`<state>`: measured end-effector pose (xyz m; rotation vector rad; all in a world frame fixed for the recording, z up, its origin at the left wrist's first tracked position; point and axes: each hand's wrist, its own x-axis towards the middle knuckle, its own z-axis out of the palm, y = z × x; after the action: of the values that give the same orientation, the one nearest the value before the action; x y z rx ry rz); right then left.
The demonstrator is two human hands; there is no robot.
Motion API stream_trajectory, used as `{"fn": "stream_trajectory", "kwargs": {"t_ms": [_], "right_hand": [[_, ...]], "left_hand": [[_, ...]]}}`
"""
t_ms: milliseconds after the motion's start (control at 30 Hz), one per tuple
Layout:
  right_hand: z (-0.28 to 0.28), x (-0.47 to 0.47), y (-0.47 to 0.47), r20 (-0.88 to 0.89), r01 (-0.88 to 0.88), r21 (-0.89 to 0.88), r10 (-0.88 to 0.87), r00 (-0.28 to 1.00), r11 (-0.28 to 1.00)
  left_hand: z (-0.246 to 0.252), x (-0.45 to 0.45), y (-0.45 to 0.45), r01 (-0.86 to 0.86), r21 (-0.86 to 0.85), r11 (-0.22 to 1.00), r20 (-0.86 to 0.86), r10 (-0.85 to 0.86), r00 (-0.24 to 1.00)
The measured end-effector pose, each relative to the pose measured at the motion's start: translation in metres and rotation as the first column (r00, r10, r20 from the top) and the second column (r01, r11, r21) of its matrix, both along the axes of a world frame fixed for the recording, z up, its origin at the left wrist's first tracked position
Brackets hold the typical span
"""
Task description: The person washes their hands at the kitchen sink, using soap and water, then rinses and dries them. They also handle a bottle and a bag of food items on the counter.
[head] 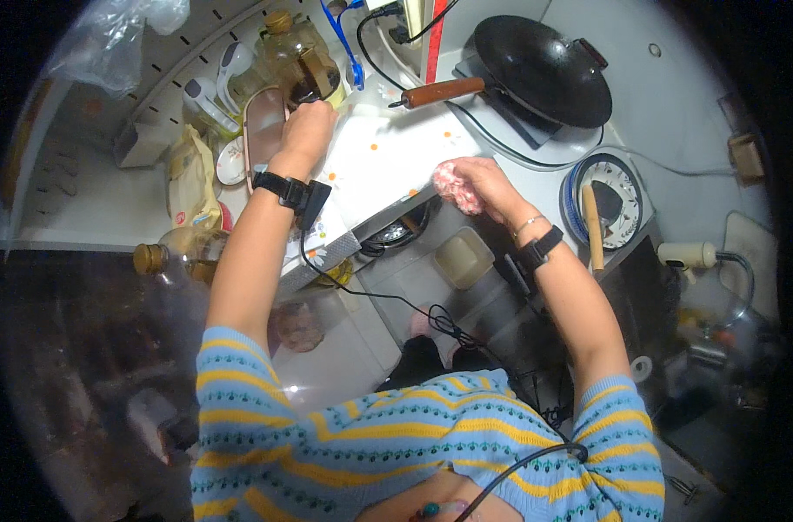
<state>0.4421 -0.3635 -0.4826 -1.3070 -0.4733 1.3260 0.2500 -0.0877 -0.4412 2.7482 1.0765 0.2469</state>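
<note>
My right hand grips a bunched pink-and-white cloth near the front edge of a white countertop cover printed with daisies. Further left, my left hand is bent with its knuckles up at the back of the counter. Its fingertips are hidden, so its grip cannot be told. Just beyond it stands a large plastic bottle of dark liquid with a gold cap. Close along its left side is a long pinkish-brown lidded box.
A black wok rests at the back right, its wooden handle reaching over the counter. Stacked patterned plates carry a wooden stick. Grey-handled jugs and a yellow packet stand left. A black cable trails from my left wrist.
</note>
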Motion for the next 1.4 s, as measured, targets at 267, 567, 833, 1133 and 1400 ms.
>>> {"fn": "stream_trajectory", "kwargs": {"t_ms": [267,567,833,1133,1400], "right_hand": [[0.005,-0.001,-0.015,0.293,-0.052,-0.081,0.073,0.953,0.995],[0.036,-0.012,-0.028,0.203,-0.176,-0.182,0.212,0.956,0.967],[0.032,-0.051,0.018,0.628,-0.313,-0.347,0.467,0.622,0.884],[0.054,-0.057,0.016,0.544,-0.326,-0.478,0.566,0.62,0.816],[0.02,-0.035,0.011,0.891,-0.366,-0.393,0.448,0.076,0.844]], "left_hand": [[-0.003,-0.007,-0.06,0.159,-0.178,0.971,0.036,-0.155,0.987],[0.01,-0.106,-0.164,-0.304,0.029,0.952,0.569,0.235,0.788],[0.002,-0.095,-0.108,-0.554,-0.042,0.831,0.349,0.532,0.772],[0.005,-0.095,-0.082,-0.537,-0.137,0.832,0.369,0.546,0.752],[0.028,-0.125,-0.108,-0.481,-0.151,0.864,0.374,0.5,0.781]]}}
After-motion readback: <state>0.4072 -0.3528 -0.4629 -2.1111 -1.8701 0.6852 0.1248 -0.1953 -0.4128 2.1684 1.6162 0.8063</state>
